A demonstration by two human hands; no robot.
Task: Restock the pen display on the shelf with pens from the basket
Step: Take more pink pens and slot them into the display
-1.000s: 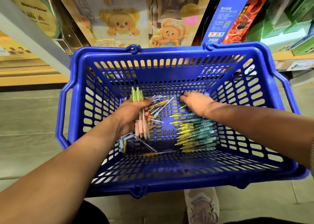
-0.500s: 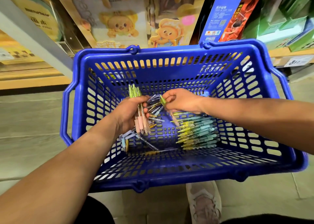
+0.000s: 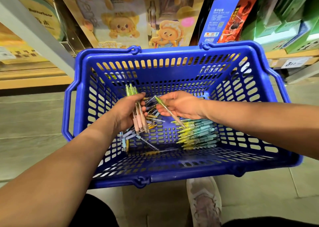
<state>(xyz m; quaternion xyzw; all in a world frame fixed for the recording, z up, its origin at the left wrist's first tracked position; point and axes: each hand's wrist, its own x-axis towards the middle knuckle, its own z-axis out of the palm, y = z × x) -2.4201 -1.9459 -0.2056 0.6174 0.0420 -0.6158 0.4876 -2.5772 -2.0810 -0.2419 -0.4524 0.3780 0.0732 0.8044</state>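
A blue basket (image 3: 172,55) sits on the floor (image 3: 31,123) in front of a shelf (image 3: 34,82). Both hands are down inside it. The left hand (image 3: 128,112) has its fingers curled round a bunch of pens (image 3: 140,120) with pink grips and green tops, and the bunch stands nearly straight up. The right hand (image 3: 182,104) is just beside it and pinches a single pen (image 3: 170,114) with a green top; this pen slants down to the right. Under the right arm, a neat pile of yellow and teal pens (image 3: 198,136) lies on the basket bottom. More loose pens (image 3: 128,138) lie below the left hand. A card with cartoon bears (image 3: 120,26) stands behind the basket. A pale shoe (image 3: 204,204) shows near the basket's front edge.
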